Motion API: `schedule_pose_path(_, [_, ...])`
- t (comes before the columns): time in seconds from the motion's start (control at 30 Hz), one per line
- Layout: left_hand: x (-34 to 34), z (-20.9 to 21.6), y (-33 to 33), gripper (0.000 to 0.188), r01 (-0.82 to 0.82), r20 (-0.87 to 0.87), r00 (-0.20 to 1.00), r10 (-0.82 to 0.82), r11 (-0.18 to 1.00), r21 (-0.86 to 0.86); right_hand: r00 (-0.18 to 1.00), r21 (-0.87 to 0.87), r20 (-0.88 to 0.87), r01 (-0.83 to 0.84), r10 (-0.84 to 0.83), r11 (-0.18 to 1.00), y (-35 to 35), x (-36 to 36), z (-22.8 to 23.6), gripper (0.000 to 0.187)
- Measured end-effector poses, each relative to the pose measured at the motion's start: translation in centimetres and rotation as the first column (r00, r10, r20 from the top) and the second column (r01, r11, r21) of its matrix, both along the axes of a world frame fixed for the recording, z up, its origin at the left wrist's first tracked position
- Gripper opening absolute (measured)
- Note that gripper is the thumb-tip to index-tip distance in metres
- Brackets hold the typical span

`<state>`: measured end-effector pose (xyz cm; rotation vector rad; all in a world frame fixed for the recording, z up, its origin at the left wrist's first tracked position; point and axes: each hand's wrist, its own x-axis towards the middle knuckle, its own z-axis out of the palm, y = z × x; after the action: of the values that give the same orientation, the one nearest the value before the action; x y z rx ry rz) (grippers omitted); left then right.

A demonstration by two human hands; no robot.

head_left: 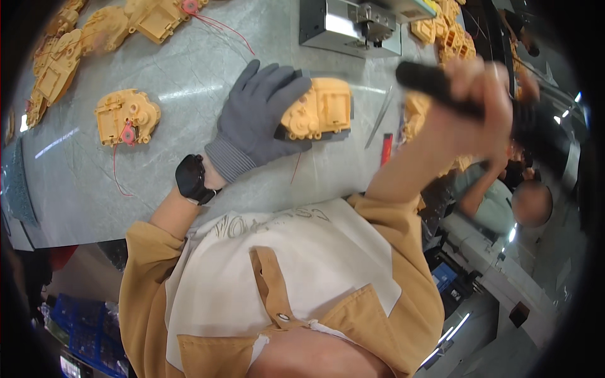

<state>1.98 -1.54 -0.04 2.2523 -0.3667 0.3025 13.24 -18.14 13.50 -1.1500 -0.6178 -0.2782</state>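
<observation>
My left hand [259, 113], in a grey knit glove, grips the left side of a yellow plastic housing [329, 108]. The housing sits on a dark block-shaped holder [344, 135], partly covered by it and the glove. Raised to the right of it, my bare right hand [482, 94] has its fingers wrapped round a black cylindrical handheld tool [428, 80]. Motion blurs that hand and tool, so the tool's exact kind does not show. A second yellow housing [112, 113], with a small pink round part [128, 133] and a thin red wire, lies farther left on the table.
The grey table [208, 151] carries several more yellow housings [57, 75] along the far left and far right. A metal box-shaped device [343, 28] stands at the back. Metal tweezers [379, 116] and a red strip-shaped item [386, 149] lie right of the holder. Another person [488, 198] is at the right.
</observation>
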Motion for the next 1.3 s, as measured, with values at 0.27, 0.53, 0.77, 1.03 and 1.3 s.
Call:
schedule_pose_path(0.27, [0.8,0.0,0.6,0.086,0.040,0.016,0.999,-0.041,0.998,0.043,0.937,-0.159,0.063,0.350,-0.345,0.923,4.1,4.3,-1.6,0.038])
schedule_pose_path(0.53, [0.6,-0.3,0.7,0.087,0.038,0.008,0.999,-0.039,0.998,0.044,0.990,-0.038,0.021,-0.139,0.140,0.990,0.1,-3.7,-1.1,0.048])
schedule_pose_path(0.77, [0.5,-0.8,0.4,0.087,0.009,0.042,0.999,-0.010,0.999,0.031,0.975,-0.089,-0.077,-0.215,0.209,0.973,1.1,-8.1,-2.2,0.051])
schedule_pose_path(1.03, [0.6,-1.0,0.4,0.088,-0.003,0.064,0.998,0.002,1.000,0.021,0.984,-0.220,-0.106,-0.166,0.146,0.961,2.4,-8.3,-2.7,0.044])
schedule_pose_path(1.3, [0.5,-1.0,0.4,0.085,-0.015,0.059,0.998,0.015,1.000,-0.002,0.954,-0.295,-0.094,-0.300,0.284,0.907,2.4,-8.0,-3.6,0.042])
